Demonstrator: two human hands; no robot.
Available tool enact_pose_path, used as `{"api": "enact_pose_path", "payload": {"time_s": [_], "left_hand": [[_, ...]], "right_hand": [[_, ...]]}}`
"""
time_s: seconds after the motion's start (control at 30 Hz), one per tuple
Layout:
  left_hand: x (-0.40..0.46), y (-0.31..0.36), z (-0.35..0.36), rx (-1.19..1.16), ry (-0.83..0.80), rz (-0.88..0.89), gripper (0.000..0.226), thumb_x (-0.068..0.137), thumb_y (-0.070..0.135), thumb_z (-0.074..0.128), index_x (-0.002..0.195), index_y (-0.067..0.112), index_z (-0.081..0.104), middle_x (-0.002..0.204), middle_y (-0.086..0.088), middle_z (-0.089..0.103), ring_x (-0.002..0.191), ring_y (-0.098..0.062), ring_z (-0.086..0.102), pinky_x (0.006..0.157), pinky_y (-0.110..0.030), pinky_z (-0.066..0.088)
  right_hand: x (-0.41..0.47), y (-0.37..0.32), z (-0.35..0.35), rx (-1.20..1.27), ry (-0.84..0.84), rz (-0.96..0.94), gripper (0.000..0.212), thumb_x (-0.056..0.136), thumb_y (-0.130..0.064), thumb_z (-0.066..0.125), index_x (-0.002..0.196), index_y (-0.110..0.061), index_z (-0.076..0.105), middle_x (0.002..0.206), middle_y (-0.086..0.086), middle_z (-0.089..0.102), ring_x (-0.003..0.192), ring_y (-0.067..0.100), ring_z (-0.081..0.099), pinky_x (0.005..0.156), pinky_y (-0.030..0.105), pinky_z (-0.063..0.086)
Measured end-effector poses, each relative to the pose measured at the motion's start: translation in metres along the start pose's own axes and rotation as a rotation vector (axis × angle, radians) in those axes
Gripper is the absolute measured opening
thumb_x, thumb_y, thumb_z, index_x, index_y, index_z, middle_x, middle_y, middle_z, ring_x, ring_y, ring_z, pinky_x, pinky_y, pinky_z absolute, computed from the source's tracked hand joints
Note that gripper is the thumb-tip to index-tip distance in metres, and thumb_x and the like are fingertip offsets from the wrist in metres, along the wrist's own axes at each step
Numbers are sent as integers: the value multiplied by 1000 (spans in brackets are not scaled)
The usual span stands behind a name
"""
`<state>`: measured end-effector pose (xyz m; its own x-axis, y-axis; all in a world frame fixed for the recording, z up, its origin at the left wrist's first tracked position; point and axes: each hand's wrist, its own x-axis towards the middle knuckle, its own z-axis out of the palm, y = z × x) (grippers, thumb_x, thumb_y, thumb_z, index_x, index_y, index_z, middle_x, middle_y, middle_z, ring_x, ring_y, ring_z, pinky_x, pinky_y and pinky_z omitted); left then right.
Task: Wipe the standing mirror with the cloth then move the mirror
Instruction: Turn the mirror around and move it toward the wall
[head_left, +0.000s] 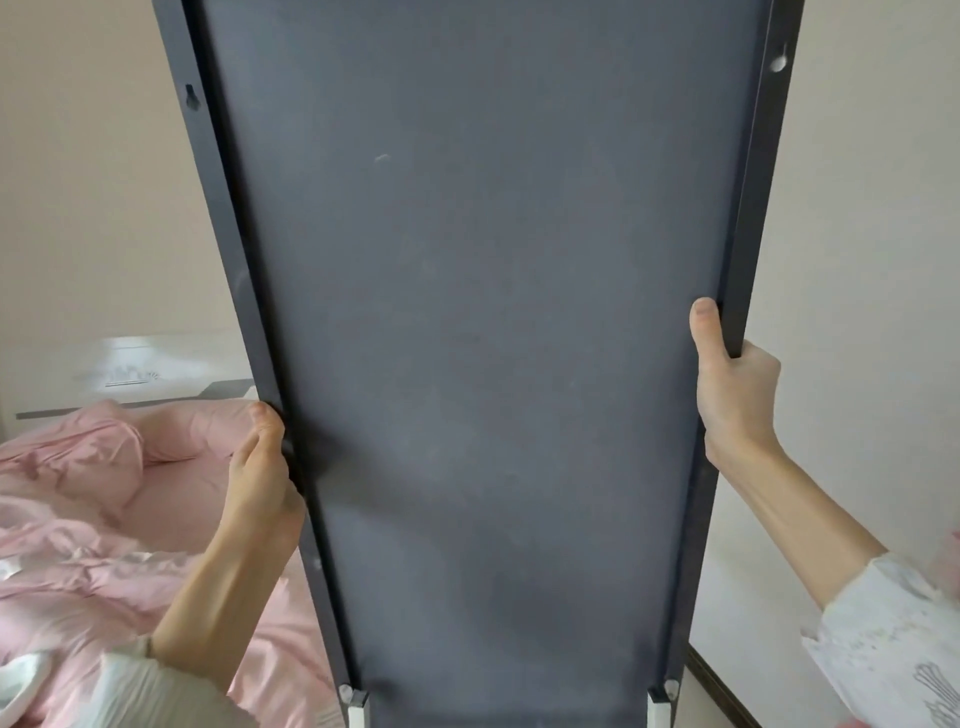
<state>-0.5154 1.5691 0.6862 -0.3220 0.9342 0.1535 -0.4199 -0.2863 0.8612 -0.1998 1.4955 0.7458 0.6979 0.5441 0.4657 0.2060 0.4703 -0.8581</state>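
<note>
Mirror (483, 338) upright before me, dark grey back side facing me, fills middle of view. My left hand (262, 467) grips left frame edge, my right hand (732, 384) grips right edge, thumbs on back. Bed (78, 519) with pink bedding at left, beige walls (872, 234) behind.

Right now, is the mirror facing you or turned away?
Turned away: the mirror shows its dark matte back, with hanging slots in the frame. Both hands grip its side edges.

No readable text, label or number anywhere — headboard (156, 371) graphic too blurred to read.
</note>
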Motion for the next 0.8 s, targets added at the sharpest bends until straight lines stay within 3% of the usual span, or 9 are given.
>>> {"api": "enact_pose_path", "payload": {"time_s": [0.07,0.17,0.27,0.33,0.43,0.5,0.63,0.8], "left_hand": [[33,-13,15,8,23,-10,33,94,45,39,73,26,55,58,15,58,61,0,57,79,-28,49],[101,-40,39,-15,-1,4,32,94,47,39,75,26,54,73,9,53,69,-5,54,77,-27,48],[163,-65,63,-6,-4,-7,33,92,49,41,73,24,52,70,9,48,66,-4,50,70,-22,46],[200,-83,79,0,-12,-2,33,92,50,40,73,25,51,73,10,49,70,-5,52,71,-21,45],[253,-112,110,9,-62,30,33,93,48,38,76,26,55,81,10,54,90,-13,52,89,-32,44],[280,-128,127,20,-46,38,33,94,47,38,78,25,56,82,9,55,95,-15,52,93,-33,42],[338,-161,162,55,-36,5,40,81,63,45,70,25,53,75,3,44,87,-20,41,84,-37,39],[401,-210,211,73,104,26,37,91,53,40,71,24,52,68,4,41,69,-11,45,79,-27,41]], "right_hand": [[26,17,23,-21,2,-6,57,82,-52,58,56,-22,17,38,-11,18,38,8,18,38,19,15],[71,53,63,-21,12,-12,57,82,-53,58,56,-22,18,43,-11,19,37,8,19,41,22,16],[111,85,97,-31,32,-13,57,82,-53,57,56,-21,18,48,-10,20,36,7,20,41,22,17],[136,105,116,-44,52,-11,56,83,-52,56,56,-21,18,52,-7,19,36,7,21,41,21,18],[180,139,143,-45,73,-9,57,84,-50,56,55,-20,17,41,-12,21,34,7,22,36,17,17],[205,159,157,-58,82,-5,57,86,-48,55,55,-20,17,45,-10,20,33,6,22,34,15,17],[270,208,188,-40,63,8,57,86,-47,55,55,-21,16,52,-6,17,34,7,20,35,16,16],[354,274,232,-15,-11,59,57,85,-48,57,54,-20,19,47,-10,19,34,6,23,36,16,18]]}}
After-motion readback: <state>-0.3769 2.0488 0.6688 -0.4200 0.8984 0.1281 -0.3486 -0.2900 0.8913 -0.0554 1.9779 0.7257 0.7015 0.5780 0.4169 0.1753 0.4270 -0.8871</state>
